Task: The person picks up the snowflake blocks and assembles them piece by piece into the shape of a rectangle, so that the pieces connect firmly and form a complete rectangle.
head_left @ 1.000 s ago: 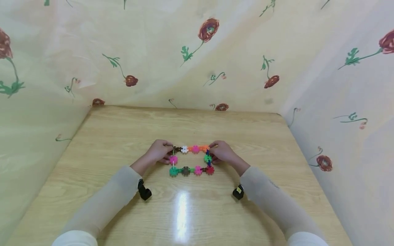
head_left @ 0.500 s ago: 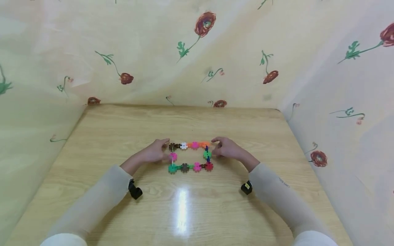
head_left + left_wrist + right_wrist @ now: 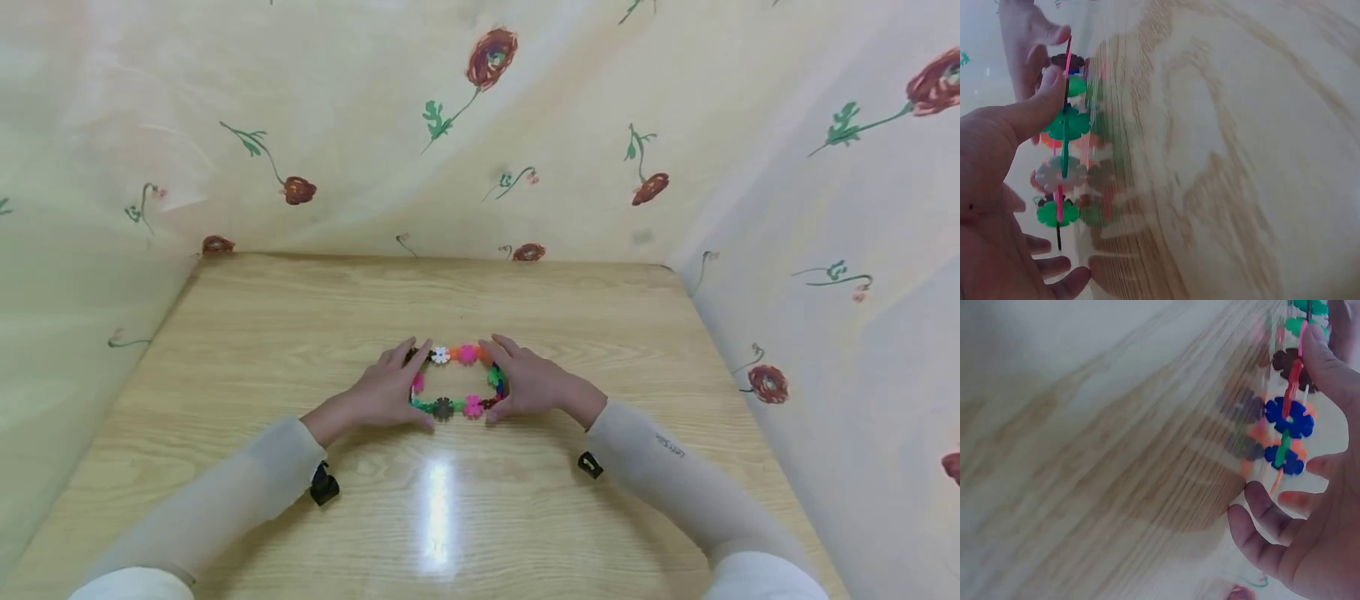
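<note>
A rectangular ring of linked plastic snowflake discs (image 3: 473, 407) lies on the wooden table, in pink, green, white, orange, brown, red and blue. My left hand (image 3: 384, 392) reaches around its left end, thumb along the near side and fingers spread beyond the far side. Mirroring it, my right hand (image 3: 538, 385) surrounds the right end. In the left wrist view the thumb lies beside a teal disc (image 3: 1072, 125), with straight fingers apart below. Blue discs (image 3: 1288, 417) stand inside the right hand's loose curve. The hands hide both ends in the head view; firm contact cannot be told.
The wooden tabletop (image 3: 300, 308) meets a flower-patterned covering (image 3: 360, 192) at the back and sides. A bright light reflection (image 3: 437, 517) crosses the near table. Black wrist devices (image 3: 324, 485) sit under both sleeves.
Both hands let go of the ring's far corners and drew slightly apart. Then they came back in with thumbs and fingers spread around its two ends. The ring stays in place.
</note>
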Motion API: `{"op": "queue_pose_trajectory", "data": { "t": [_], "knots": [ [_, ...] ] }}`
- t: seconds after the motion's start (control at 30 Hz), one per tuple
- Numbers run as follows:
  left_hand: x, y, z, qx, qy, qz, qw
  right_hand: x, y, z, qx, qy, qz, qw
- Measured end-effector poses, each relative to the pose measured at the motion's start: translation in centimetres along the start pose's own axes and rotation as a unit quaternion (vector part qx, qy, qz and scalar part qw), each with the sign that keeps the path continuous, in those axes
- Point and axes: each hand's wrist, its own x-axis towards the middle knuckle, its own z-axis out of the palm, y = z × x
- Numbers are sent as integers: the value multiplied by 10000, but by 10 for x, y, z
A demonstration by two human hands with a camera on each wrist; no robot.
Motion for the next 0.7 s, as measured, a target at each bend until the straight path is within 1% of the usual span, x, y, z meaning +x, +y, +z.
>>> {"op": "queue_pose_trajectory", "data": {
  "t": [0.1, 0.23, 0.27, 0.33, 0.43, 0.5, 0.53, 0.6, 0.7],
  "knots": [
    [3, 2, -2, -59, 27, 16, 10000, 5, -7, -5, -147, -72, 198, 9997],
    [4, 2, -10, -144, 42, 30, 9999, 3, -12, -14, -324, -51, 403, 9986],
    [4, 2, -13, -173, 76, 48, 9998, 3, -13, -15, -374, -6, 387, 9985],
    [6, 3, -19, -205, 231, 71, 9995, 4, -15, -17, -544, 182, 168, 9982],
    [15, 9, -26, -133, 504, 104, 9986, 12, -21, -19, -642, 570, -223, 9961],
    [23, 16, -29, 76, 642, 110, 9978, 21, -26, -20, -740, 798, -393, 9933],
    [27, 19, -30, 212, 652, 96, 9976, 24, -28, -20, -800, 836, -398, 9925],
    [33, 24, -30, 483, 588, 91, 9971, 30, -32, -21, -916, 797, -334, 9920],
    [37, 29, -28, 863, 420, 90, 9953, 34, -36, -21, -1128, 646, -212, 9913]
  ]
}}
